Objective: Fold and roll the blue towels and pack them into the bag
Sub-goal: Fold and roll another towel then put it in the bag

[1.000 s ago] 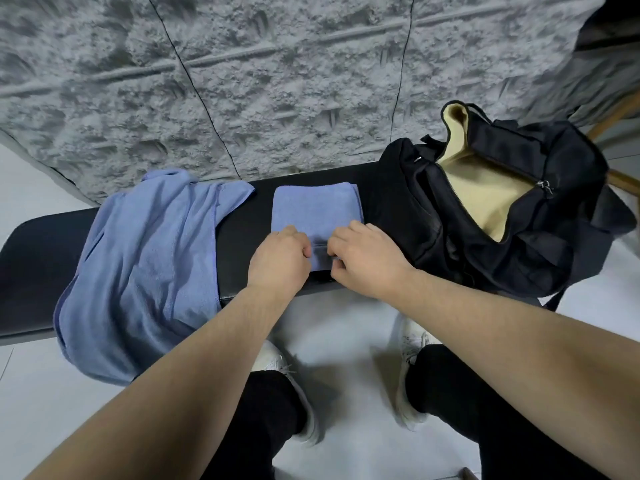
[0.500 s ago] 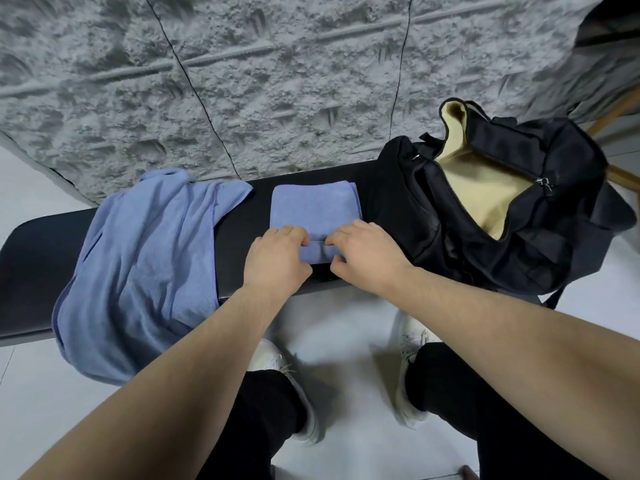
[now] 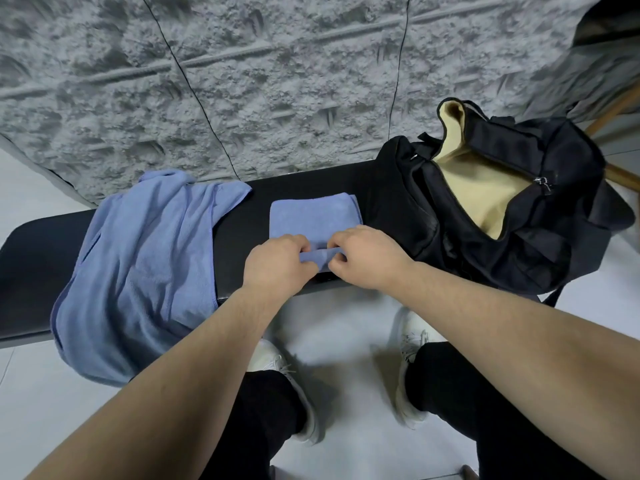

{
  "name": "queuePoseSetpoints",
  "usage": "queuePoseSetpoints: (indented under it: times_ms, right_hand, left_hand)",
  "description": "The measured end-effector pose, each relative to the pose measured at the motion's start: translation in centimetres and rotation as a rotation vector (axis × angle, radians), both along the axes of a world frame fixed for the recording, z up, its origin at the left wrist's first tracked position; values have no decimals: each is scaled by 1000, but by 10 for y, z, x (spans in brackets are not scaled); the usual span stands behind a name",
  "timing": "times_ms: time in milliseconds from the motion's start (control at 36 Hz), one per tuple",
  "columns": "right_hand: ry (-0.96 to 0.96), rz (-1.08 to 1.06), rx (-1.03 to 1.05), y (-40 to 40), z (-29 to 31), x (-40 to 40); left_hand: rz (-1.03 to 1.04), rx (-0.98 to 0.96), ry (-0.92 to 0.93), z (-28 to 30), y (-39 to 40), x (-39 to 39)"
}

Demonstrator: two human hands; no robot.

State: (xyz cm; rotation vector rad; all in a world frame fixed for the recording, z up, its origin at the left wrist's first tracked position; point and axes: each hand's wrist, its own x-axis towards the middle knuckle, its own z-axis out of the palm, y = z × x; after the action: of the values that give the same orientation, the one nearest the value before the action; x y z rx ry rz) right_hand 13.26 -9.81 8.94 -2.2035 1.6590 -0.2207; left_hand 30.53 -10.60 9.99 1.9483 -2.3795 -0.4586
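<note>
While the near edge of the folded blue towel (image 3: 313,216) is being turned over at the middle of the frame, it is pinched from both sides: the left hand (image 3: 277,263) has its fingers curled over the left part of the small roll, and the right hand (image 3: 367,256) grips the right part, thumb beneath and fingers on top. Only the first turn of the roll appears to be formed; most of the folded rectangle lies flat on the black bench (image 3: 242,244), stretching toward the wall. So the folding of this towel is judged done and its rolling barely begun. At the left of the frame a second blue towel (image 3: 138,271) is draped loose and unfolded over the bench, its lower edge hanging off the front. It is untouched, and folding, rolling and packing are all left for it. At the upper right the black bag (image 3: 519,237) is seen unzipped, its tan lining exposed; no towel can be seen inside, though the interior is only partly visible.
</note>
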Motion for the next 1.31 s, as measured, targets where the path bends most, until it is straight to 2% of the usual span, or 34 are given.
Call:
queuePoseSetpoints:
  times_ms: [250,500,694,806,889,1056,1306]
  right_hand:
    - [10,-32,-15,-3,-1,5]
    - [92,54,-289,-2,-5,7]
    - [77,167,-270,8,-9,5]
    - [53,132,-195,4,-7,6]
    - [46,108,-163,3,-8,7]
    - [16,74,-126,2,-10,7]
    - [-57,43,-35,4,-8,3]
  left_hand:
    - [67,152,153,-5,-9,2]
    - [80,201,203,-7,-15,3]
    - [160,243,324,-5,-20,1]
    - [188,129,418,-11,-19,3]
    - [128,31,355,-11,-18,5]
    - [-30,-153,62,-1,-13,4]
    - [-106,-54,-41,1,-4,6]
